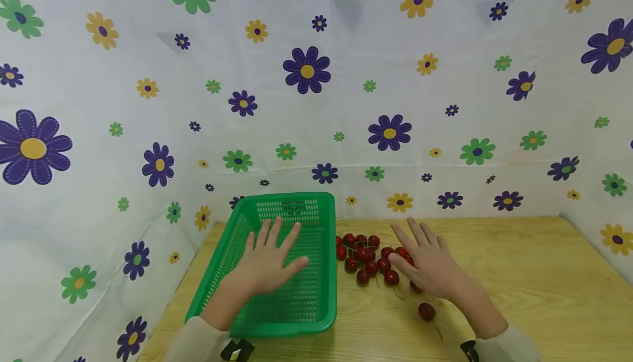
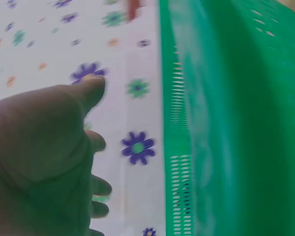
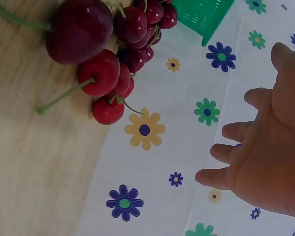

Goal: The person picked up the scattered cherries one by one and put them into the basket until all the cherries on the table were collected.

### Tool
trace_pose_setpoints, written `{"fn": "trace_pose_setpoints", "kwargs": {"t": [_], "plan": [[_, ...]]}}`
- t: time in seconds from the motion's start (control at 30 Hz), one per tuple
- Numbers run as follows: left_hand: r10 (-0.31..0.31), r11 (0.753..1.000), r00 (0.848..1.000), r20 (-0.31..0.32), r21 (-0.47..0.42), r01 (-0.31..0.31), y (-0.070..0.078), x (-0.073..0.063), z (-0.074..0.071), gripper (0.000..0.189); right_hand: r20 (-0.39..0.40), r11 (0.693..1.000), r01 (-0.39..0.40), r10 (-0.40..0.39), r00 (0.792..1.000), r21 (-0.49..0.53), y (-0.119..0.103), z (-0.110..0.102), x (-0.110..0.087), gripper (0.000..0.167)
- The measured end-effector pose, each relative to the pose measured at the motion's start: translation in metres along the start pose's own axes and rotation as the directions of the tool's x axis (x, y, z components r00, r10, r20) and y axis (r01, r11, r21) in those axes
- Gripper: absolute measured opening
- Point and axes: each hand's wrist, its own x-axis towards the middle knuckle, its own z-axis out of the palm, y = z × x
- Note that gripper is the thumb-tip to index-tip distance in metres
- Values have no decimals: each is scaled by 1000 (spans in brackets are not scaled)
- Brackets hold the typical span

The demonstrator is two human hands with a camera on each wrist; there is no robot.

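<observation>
A green plastic basket [image 1: 328, 274] with slotted walls stands on the left of the table, with no fruit showing inside it. My left hand [image 1: 264, 266] hovers over the basket with fingers spread and holds nothing. In the left wrist view that hand [image 2: 44, 147] appears beside the basket's wall [image 2: 179, 162]. Right of the basket lies a loose cluster of dark red cherries [image 1: 371, 267] with stems. My right hand [image 1: 430, 263], fingers straight and spread, is over the cluster's right side and hides part of it. One cherry [image 1: 427, 311] lies nearer to me, apart from the rest.
The wooden table [image 1: 534, 285] extends to the right of my right hand. A white cloth [image 1: 346, 131] printed with flowers hangs as a wall behind the table and along both sides. The basket's back rim is close to the cloth.
</observation>
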Motion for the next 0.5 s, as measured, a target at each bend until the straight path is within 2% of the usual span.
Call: {"fn": "trace_pose_setpoints", "kwargs": {"t": [0.1, 0.2, 0.3, 0.4, 0.5], "plan": [[-58, 997, 998, -32, -53, 56, -9, -13, 0, 80, -18, 999, -19, 20, 1000, 32, 3, 4, -6, 66], [-135, 983, 990, -35, -129, 129, -20, -28, 3, 84, -30, 997, -38, 40, 999, 65, 5, 8, -13, 65], [-214, 958, 977, -16, -199, 207, -34, -41, 11, 90, -28, 992, -60, 64, 998, 110, 7, 11, -19, 65], [-285, 923, 958, 11, -268, 277, -48, -51, 17, 94, -23, 984, -89, 94, 995, 152, 10, 14, -23, 65], [-328, 897, 944, 30, -303, 321, -63, -58, 20, 96, -16, 975, -124, 129, 992, 184, 13, 15, -26, 67]]}}
